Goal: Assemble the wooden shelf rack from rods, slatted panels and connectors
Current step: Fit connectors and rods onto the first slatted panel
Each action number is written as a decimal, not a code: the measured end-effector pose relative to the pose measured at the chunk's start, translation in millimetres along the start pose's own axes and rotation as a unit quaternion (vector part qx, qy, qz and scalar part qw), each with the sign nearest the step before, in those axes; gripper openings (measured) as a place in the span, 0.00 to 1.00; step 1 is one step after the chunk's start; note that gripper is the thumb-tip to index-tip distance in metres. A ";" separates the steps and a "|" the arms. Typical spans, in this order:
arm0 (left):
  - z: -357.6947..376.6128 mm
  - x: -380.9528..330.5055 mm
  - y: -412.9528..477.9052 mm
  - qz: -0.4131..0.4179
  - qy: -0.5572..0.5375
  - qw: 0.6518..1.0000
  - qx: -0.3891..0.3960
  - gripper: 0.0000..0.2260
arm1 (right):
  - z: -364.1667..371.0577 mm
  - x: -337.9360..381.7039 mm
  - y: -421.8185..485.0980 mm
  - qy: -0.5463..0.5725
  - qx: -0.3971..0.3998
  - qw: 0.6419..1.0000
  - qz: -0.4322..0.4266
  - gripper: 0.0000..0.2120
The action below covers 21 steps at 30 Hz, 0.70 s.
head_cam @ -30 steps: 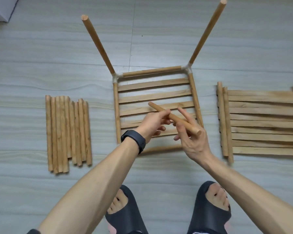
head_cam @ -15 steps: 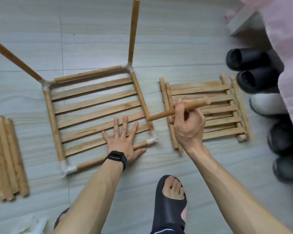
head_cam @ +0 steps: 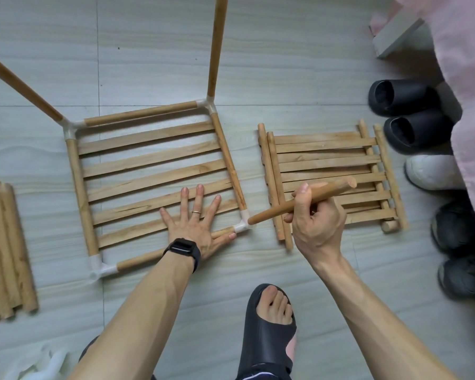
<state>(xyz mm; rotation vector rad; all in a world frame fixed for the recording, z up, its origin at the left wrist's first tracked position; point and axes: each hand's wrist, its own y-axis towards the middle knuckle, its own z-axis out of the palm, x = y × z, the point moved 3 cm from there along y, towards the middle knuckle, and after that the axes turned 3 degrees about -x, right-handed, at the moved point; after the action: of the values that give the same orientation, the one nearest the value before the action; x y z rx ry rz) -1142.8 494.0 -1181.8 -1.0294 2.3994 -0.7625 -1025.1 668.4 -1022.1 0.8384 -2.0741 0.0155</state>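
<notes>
Wooden rod point(head_cam: 274, 211) — tip at white connector point(head_cam: 242, 227)

Your slatted frame point(head_cam: 154, 171) lay flat on the floor point(head_cam: 285, 64), two rods point(head_cam: 217, 45) standing in its far connectors point(head_cam: 207, 104). A loose rod point(head_cam: 302, 200) tipped against the near-right connector point(head_cam: 242, 227), with stacked panels point(head_cam: 327, 165) just beside.

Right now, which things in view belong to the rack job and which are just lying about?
Job: loose rod in right hand; left hand flat on slatted frame; corner connector; stacked slatted panels; rod bundle.
Lying about: black slippers; white shoe; dark shoes; pink fabric.
</notes>
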 end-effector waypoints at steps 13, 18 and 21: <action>-3.0 -1.6 -2.2 0.001 -0.006 1.000 0.014 0.45 | -6.0 -5.3 -15.3 -0.009 -0.006 1.000 -0.029 0.16; -5.0 -2.7 -3.0 0.001 -0.003 1.000 0.019 0.44 | -11.3 -13.0 -18.7 -0.012 -0.012 0.999 -0.031 0.17; -5.7 -2.7 -3.5 0.002 -0.001 1.000 0.021 0.44 | -13.3 -15.6 -31.0 0.002 0.011 0.999 -0.041 0.16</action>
<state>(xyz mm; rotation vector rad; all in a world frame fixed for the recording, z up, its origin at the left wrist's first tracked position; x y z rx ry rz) -1142.5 495.9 -1174.8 -1.0096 2.3728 -0.8060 -991.7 657.2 -1034.2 0.9360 -2.0384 -0.0047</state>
